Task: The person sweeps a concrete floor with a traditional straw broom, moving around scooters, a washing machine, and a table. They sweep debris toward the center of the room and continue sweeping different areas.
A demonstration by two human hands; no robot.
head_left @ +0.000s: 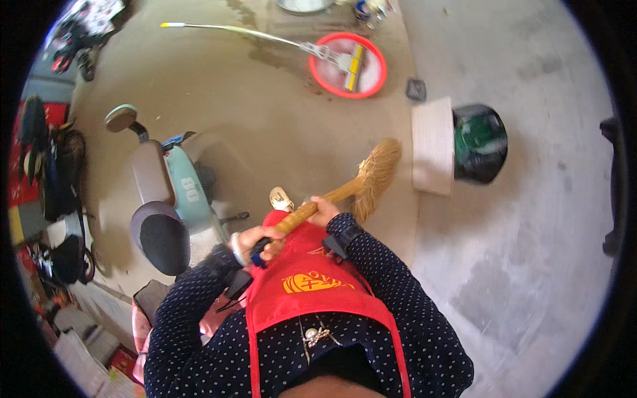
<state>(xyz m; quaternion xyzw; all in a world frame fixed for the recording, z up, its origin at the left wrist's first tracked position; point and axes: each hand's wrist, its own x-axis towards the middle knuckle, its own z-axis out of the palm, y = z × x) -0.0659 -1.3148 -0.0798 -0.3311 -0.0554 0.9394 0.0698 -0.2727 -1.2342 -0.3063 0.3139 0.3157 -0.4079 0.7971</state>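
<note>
A straw broom (378, 176) slants across in front of my red apron, its bristles spread on the floor ahead and to the right. My left hand (259, 243) is wrapped round the dark upper end of its handle. Farther down the handle, close to the bristles, my right hand (322, 211) grips it too. Just right of the bristles is a pale, box-like piece (432, 146), with a black bin (488, 142) holding something green against its far side.
A teal electric scooter (186, 179) stands close on my left. Ahead, a red basin (381, 79) of suds holds a squeeze mop (353, 67), its pole (232, 28) reaching left. A small dark block (416, 89) lies nearby. More bikes (63, 166) line the left side.
</note>
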